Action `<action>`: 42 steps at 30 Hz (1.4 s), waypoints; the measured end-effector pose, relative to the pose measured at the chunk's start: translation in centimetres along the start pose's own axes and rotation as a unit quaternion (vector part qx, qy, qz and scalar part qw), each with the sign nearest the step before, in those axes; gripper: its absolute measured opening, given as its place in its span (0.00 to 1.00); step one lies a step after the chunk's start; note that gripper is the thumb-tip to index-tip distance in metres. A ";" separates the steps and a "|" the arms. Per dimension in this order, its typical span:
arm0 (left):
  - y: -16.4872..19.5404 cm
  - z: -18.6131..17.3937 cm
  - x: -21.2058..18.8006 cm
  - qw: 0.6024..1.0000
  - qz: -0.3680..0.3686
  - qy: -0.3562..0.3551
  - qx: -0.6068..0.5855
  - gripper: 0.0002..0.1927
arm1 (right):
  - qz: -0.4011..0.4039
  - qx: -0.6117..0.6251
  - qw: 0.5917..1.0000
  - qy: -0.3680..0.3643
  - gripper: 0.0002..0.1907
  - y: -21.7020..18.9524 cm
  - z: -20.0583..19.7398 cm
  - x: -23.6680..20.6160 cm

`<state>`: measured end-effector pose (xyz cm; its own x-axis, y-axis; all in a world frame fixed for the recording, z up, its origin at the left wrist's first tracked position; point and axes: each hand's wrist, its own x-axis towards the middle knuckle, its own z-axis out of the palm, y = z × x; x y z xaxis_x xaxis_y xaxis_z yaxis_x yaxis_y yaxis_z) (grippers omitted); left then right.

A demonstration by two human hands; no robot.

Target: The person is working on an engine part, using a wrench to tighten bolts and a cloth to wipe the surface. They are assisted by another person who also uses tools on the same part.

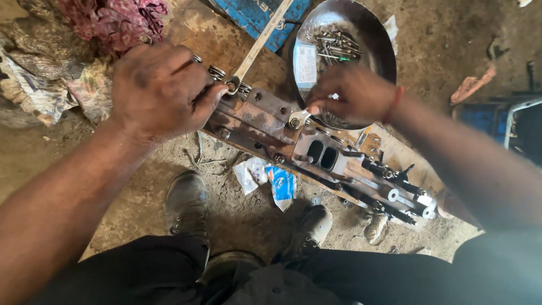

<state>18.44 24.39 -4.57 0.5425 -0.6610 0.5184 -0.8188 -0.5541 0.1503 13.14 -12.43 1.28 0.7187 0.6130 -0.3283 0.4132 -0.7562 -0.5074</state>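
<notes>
Our left hand (pixel 161 90) covers the near end of the cylinder head (pixel 305 147), hiding what lies under the palm; its grip is curled together on that end, beside the valve springs (pixel 217 72). Our right hand (pixel 353 93) pinches a small nut (pixel 294 121) over the cylinder head's middle, fingers clamped on it. A wrench (pixel 257 48) lies above, its upper end cut off. Bolts in the metal bowl (pixel 372 39) blur together.

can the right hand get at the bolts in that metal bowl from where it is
Probably yes. The right hand sits at the near rim of the metal bowl, fingers on a small wrench end. The bolts lie uncovered just beyond it, with nothing between, though it would have to let go first.
</notes>
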 end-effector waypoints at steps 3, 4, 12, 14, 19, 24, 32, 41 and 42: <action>0.1 0.1 0.2 1.000 -0.008 -0.008 -0.003 0.21 | 0.020 0.016 0.997 0.073 0.10 -0.8 1.4 -1.8; 0.1 0.1 0.2 1.000 -0.010 -0.011 -0.005 0.21 | 0.018 0.008 0.995 0.100 0.10 -0.9 1.4 -2.1; -0.2 0.3 -0.1 1.000 -0.009 -0.008 -0.019 0.20 | -0.106 -0.168 0.975 0.103 0.04 -0.8 -4.0 -1.0; -0.2 0.5 -0.2 1.000 -0.006 -0.001 -0.014 0.19 | -0.133 -0.254 0.955 0.079 0.03 -2.0 -4.8 -0.3; -0.5 0.9 0.1 1.000 0.008 0.003 0.006 0.19 | -0.180 -0.312 0.932 0.031 0.02 -5.1 -6.0 2.6; -1.0 1.1 0.2 0.999 0.040 0.020 0.018 0.22 | -0.165 -0.393 0.904 0.038 0.06 -8.0 -6.6 2.6; -1.2 1.8 -0.4 0.998 0.052 0.031 0.022 0.21 | -0.065 -0.410 0.910 0.007 0.06 -6.1 -4.0 0.8; 3.5 -1.8 4.3 0.990 0.088 0.074 -0.077 0.19 | 0.055 -0.214 0.970 0.107 0.08 -1.1 -2.2 -4.9; 4.9 -1.9 5.5 0.986 0.110 0.055 -0.115 0.16 | 0.076 -0.204 0.969 0.120 0.09 -0.5 -3.4 -5.7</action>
<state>17.02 18.96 0.57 0.3345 -0.6866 0.6456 -0.9419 -0.2661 0.2050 10.77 -16.32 6.06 0.8781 0.4529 -0.1546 0.4430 -0.8914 -0.0952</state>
